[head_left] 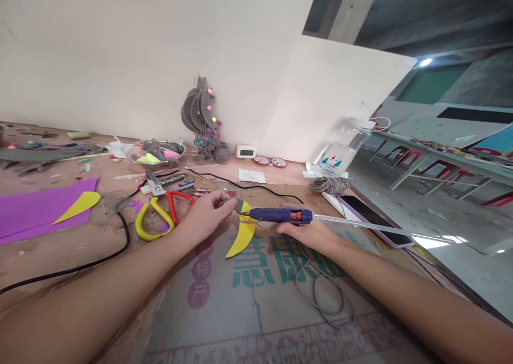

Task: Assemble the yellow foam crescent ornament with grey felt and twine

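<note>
Between the fingertips of my left hand (210,214) is the grey upper end of a yellow curved cutout (243,238), its pointed tip hanging down to the left. My right hand (310,233) is wrapped round a blue hot glue gun (266,215), held level with its nozzle over the cutout's upper part. A long clear glue stick (372,227) sticks out of the gun's back. Below my right hand, loose grey cord (320,300) lies in loops on the printed board (192,332).
Scissors with yellow and red handles (154,219) lie left of my hand, near purple sheets (36,209). A black cable (128,235) crosses the left side. Behind stand a grey decorated craft piece (200,118), a small clock (246,151) and a plastic jar (340,147). A phone (374,217) lies right.
</note>
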`<state>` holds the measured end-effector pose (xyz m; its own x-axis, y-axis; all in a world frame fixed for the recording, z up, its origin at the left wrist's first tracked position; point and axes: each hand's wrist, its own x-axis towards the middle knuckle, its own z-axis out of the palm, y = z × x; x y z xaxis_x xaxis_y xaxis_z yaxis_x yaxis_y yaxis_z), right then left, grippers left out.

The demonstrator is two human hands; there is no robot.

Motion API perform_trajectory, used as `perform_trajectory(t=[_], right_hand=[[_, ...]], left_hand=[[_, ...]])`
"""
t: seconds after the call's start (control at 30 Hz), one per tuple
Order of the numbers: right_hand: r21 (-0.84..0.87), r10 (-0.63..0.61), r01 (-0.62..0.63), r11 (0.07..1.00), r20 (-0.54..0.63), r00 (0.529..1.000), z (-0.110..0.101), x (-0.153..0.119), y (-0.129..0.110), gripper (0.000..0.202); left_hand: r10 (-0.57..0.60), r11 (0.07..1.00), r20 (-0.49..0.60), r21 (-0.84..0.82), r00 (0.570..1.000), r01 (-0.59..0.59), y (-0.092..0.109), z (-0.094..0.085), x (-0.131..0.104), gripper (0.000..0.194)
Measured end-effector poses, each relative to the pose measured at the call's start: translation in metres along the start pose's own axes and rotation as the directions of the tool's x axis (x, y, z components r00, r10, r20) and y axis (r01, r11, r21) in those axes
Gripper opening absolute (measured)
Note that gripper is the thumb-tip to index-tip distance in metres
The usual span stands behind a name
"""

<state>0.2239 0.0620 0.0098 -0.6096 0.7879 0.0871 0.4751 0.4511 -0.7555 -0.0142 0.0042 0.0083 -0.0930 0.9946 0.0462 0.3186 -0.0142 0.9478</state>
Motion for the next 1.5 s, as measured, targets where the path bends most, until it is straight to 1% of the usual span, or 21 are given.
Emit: perform_trajectory(t=[0.13,0.33,0.8,1.07,1.33,1.5], right_hand=[[-0.025,0.008,-0.008,1.0,-0.001,1.0,0.001,0.001,-0.004,0.029],[0.016,0.035,-0.035,0.999,0.013,0.999,0.002,0.0,-0.011,0.034],[-0.011,0.032,-0.032,0.999,0.017,0.999,0.003,-0.001,-0.015,0.035],[0.014,0.041,-0.041,0.999,0.016,0.999,0.003,0.0,-0.014,0.034],[-0.019,0.028,-0.028,0.999,0.02,0.999,0.002,-0.001,-0.014,0.032],[-0.003,0.016,-0.016,1.0,-0.001,1.0,0.003,-0.001,-0.008,0.033]], left_hand=[[-0.002,1.0,-0.002,0.028,1.0,0.002,0.001,0.0,0.0,0.025],[0.013,0.999,0.011,0.036,1.0,-0.013,0.0,0.0,-0.001,0.027],[0.019,0.999,0.012,0.049,1.0,-0.02,-0.002,0.0,0.001,0.026],[0.011,0.998,0.02,0.058,1.0,-0.012,-0.003,0.001,0.001,0.024],[0.005,0.998,0.023,0.056,1.0,-0.006,-0.003,0.0,0.0,0.024],[0.014,0.998,0.022,0.055,1.0,-0.015,-0.001,0.0,-0.001,0.026]])
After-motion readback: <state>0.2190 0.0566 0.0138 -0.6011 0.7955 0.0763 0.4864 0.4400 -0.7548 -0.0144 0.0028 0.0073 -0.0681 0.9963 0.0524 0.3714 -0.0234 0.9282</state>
